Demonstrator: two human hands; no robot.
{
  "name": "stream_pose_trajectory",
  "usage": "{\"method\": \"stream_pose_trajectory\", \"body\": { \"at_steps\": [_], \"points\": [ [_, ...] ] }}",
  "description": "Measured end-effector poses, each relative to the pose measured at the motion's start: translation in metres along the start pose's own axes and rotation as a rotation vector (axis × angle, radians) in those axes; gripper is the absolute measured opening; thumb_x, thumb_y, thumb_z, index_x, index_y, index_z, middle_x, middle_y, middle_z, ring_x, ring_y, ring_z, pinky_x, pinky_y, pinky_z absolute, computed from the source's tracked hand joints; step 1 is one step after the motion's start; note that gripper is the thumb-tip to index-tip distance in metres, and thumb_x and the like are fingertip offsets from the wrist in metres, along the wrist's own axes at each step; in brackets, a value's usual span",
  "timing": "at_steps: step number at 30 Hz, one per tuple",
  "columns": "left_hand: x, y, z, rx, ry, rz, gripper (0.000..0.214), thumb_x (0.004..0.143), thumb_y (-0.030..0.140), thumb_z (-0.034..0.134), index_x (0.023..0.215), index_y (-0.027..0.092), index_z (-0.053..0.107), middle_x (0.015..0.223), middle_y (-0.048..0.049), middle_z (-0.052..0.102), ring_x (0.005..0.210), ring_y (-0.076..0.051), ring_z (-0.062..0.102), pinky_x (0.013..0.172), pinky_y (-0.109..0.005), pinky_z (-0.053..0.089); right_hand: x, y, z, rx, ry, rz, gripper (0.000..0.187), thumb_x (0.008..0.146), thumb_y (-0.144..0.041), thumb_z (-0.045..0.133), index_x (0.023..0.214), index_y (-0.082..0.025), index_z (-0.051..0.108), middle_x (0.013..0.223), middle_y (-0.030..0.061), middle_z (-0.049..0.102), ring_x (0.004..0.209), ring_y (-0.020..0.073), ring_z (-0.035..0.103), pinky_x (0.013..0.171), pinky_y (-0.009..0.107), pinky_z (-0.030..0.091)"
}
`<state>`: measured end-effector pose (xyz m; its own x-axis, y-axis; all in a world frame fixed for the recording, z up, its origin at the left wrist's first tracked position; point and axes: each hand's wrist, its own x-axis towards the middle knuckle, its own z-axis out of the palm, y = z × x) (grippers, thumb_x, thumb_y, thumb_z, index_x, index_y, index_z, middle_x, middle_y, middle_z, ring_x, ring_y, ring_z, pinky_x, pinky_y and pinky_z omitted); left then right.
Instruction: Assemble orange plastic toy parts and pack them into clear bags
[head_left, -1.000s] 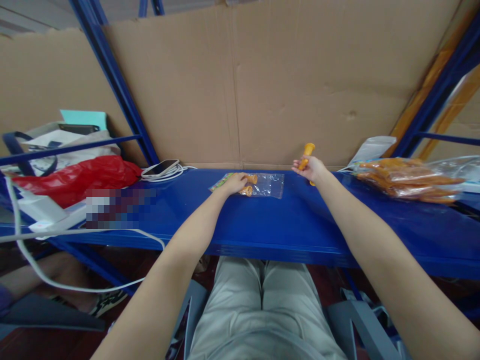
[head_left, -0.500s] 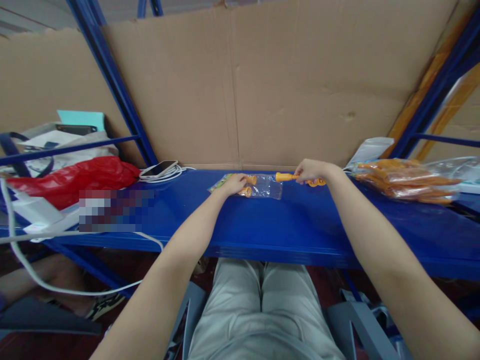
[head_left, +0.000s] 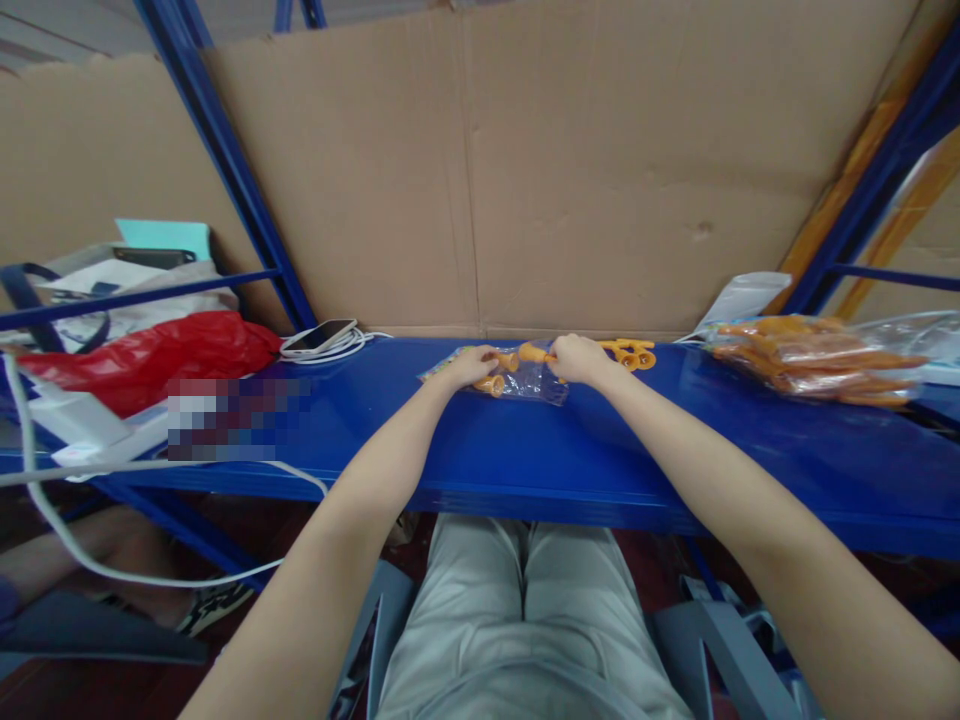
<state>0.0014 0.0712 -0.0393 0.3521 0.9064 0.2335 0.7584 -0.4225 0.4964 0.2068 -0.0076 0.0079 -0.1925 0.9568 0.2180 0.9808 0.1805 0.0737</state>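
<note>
A small clear plastic bag with a green printed top lies on the blue shelf in front of me. My left hand is closed on the bag's left end, beside two orange plastic pieces inside it. My right hand is closed on a long orange plastic piece, whose tip sits at the bag's right opening. A loose orange piece lies just right of that hand.
A large clear bag of orange pieces lies at the right, with a white pouch behind it. A phone on a coiled white cable, a red bag and white boxes sit at the left. Cardboard backs the shelf.
My right hand lowered the long orange piece from upright to flat and moved it left to the bag's opening. My left hand stayed on the bag.
</note>
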Motion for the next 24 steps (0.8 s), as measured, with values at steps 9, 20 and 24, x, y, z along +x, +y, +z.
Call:
{"method": "stream_pose_trajectory", "body": {
  "at_steps": [9,20,24],
  "points": [
    [-0.001,0.004,0.0,-0.034,0.09,-0.006,0.033,0.092,0.027,0.045,0.114,0.017,0.068,0.122,-0.0074,0.069,0.11,-0.021,0.064,0.098,-0.031,0.046,-0.005,-0.008,-0.003,-0.038,0.071,-0.026,0.034,0.09,-0.019,0.047,0.11,-0.008,0.071,0.108,0.0207,0.072,0.11,0.03,0.066,0.089,0.035,0.051],
    [0.001,-0.002,-0.001,-0.098,0.115,0.039,0.035,0.093,0.03,0.044,0.109,0.014,0.07,0.117,-0.0086,0.071,0.108,-0.022,0.064,0.098,-0.032,0.046,-0.008,-0.015,0.004,-0.029,0.076,-0.09,0.033,0.092,-0.018,0.044,0.108,-0.011,0.072,0.105,0.0187,0.073,0.106,0.0286,0.067,0.086,0.032,0.049],
    [0.004,-0.003,0.004,-0.211,0.103,0.065,0.034,0.093,0.029,0.046,0.112,0.013,0.069,0.118,-0.0095,0.071,0.108,-0.022,0.064,0.1,-0.033,0.046,-0.007,-0.014,0.004,-0.019,0.065,-0.089,0.033,0.092,-0.018,0.044,0.107,-0.011,0.072,0.106,0.0189,0.072,0.107,0.0287,0.067,0.085,0.032,0.05]
  ]
}}
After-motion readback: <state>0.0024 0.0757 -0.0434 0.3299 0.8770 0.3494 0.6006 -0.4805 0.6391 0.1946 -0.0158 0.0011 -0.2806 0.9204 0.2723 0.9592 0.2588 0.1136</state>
